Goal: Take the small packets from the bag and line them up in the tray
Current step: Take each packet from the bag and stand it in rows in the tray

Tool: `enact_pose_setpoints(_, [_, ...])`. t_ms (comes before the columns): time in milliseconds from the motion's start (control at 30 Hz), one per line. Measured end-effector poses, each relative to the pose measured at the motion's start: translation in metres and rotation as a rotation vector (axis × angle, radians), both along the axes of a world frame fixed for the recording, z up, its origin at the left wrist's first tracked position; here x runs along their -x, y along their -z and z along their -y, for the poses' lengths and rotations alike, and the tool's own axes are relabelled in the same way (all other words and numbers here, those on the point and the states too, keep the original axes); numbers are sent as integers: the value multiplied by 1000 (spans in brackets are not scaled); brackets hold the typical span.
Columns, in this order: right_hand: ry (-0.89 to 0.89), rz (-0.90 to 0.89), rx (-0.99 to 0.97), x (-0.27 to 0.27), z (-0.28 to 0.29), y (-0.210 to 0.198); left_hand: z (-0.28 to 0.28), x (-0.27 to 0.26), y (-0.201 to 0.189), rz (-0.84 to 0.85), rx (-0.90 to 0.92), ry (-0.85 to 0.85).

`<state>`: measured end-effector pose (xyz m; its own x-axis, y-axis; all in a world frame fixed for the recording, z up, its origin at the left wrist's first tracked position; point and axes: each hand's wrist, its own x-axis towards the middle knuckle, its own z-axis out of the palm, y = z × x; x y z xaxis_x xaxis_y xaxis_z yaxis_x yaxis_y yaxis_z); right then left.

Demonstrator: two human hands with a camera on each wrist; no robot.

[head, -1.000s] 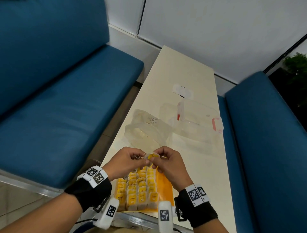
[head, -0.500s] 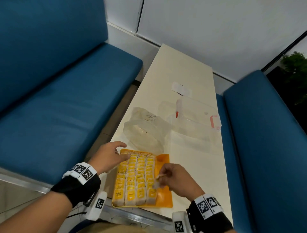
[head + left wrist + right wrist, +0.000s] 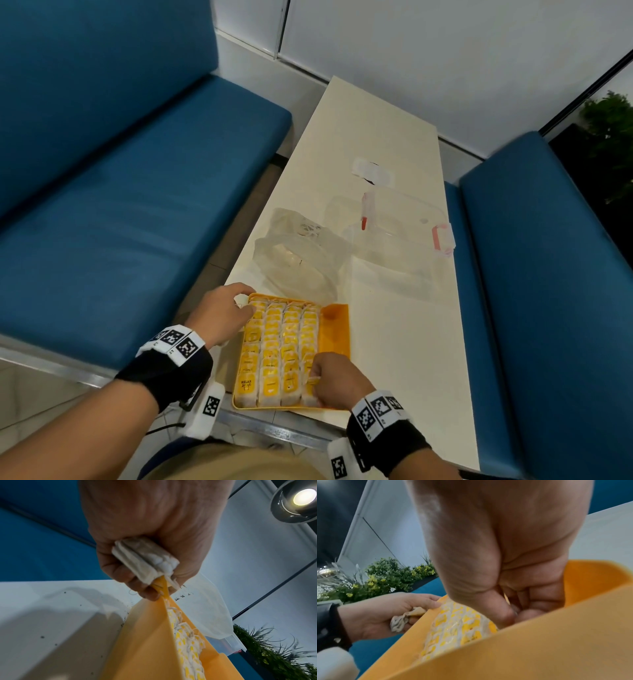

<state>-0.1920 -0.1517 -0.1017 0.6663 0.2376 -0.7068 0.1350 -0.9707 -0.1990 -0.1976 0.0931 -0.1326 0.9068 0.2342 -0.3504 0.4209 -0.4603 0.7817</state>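
Right hand (image 3: 334,378) moved nearer in tray (image 3: 337,329), fingers pinching a packet (image 3: 312,380), left hand (image 3: 150,536) clutching spare packets (image 3: 145,562)

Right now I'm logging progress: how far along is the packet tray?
Done: four rows of packets fill most of the orange tray. In hand: the right hand is at the fourth row's near end; the left hand holds spare packets. Left: the tray's bare right strip.
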Motion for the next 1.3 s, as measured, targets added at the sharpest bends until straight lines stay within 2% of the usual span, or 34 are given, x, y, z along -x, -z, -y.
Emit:
enact_pose_setpoints(300, [37, 77, 22, 11, -10, 9, 2, 2, -6, -8, 6, -10])
enact_pose_setpoints(400, [38, 100, -11, 12, -10, 0, -1, 3, -9, -22, 10, -9])
enact_pose_setpoints(500, [145, 239, -99, 5, -6, -21, -5, 6, -14, -48, 10, -6])
enact_pose_setpoints(600, [230, 412, -71, -8, 6, -31, -11, 9, -17, -63, 3, -25])
enact_pose_setpoints(700, [297, 361, -59, -15, 15, -22, -17, 10, -21, 8, 60, -90])
enact_pose_setpoints(833, [306, 324, -87, -11, 17, -14, -9, 9, -35, 83, 227, -116])
enact_pose_setpoints(967, [322, 290, -131, -7, 19, -11, 4, 4, -39, -9, 615, -158])
enact_pose_setpoints(1067, [288, 369, -146, -9, 20, -16, 12, 2, -40, -78, 730, -154])
enact_pose_setpoints(1167, [199, 507, -416, -15, 9, -37, 22, 0, -45, -107, 838, -152])
enact_pose_setpoints(1233, [115, 481, -624, -18, -4, -50, 28, -3, -45, -117, 922, -149])
enact_pose_setpoints(1300, [57, 432, -745, -18, -19, -56, 33, -5, -45, -116, 971, -152])
